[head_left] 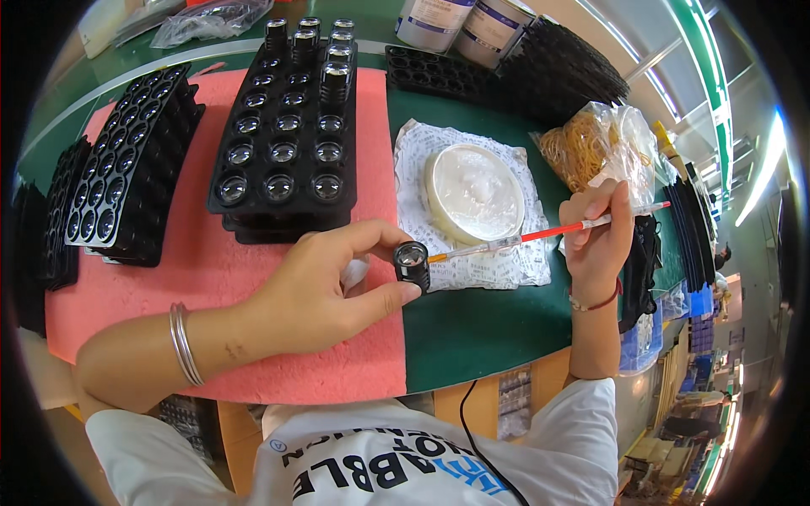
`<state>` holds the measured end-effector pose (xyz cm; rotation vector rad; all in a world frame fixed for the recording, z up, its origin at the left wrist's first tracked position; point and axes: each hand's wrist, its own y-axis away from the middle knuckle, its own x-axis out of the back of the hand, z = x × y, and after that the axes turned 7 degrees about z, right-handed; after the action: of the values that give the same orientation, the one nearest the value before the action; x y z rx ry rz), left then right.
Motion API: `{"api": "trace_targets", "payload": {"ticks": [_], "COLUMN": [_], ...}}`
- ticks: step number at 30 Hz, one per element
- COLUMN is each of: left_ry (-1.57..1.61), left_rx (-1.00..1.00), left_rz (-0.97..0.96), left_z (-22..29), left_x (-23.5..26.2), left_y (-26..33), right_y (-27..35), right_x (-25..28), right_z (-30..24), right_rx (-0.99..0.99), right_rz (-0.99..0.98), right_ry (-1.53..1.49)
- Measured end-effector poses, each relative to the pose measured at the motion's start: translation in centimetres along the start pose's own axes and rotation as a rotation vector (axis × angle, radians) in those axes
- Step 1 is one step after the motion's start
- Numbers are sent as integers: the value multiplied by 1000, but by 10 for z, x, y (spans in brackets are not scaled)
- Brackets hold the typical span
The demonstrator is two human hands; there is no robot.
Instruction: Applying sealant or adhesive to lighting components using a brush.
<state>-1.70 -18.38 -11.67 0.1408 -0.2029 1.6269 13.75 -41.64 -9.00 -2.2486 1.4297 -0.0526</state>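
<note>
Left hand (316, 295): pinches lens (413, 260) | right hand (597, 240): grips brush (540, 236)

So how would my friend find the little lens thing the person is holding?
Start at the big pink foam mat on the green table. At its right edge, the left hand pinches a small black ring with a glass lens. Unlike the lenses in the black trays, it touches a thin red-handled brush.

The one camera sat on my head, looking steeply down, close over the green worktable's (472, 329) near edge.
</note>
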Motion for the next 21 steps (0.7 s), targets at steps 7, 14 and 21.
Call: {"api": "trace_targets", "payload": {"ticks": [7,14,21], "left_ry": [-7,-2,-2], "left_rx": [14,13,20], "left_rz": [-18,-15,-47], "left_z": [1,1,2], "left_x": [3,0,4], "left_y": [0,-1,0], "right_y": [0,0,1], "right_x": [0,2,-1], "right_z": [1,1,1], "right_rx": [9,0,22], "right_rz": [-11,16,16], "right_ry": [-7,-2,24]}}
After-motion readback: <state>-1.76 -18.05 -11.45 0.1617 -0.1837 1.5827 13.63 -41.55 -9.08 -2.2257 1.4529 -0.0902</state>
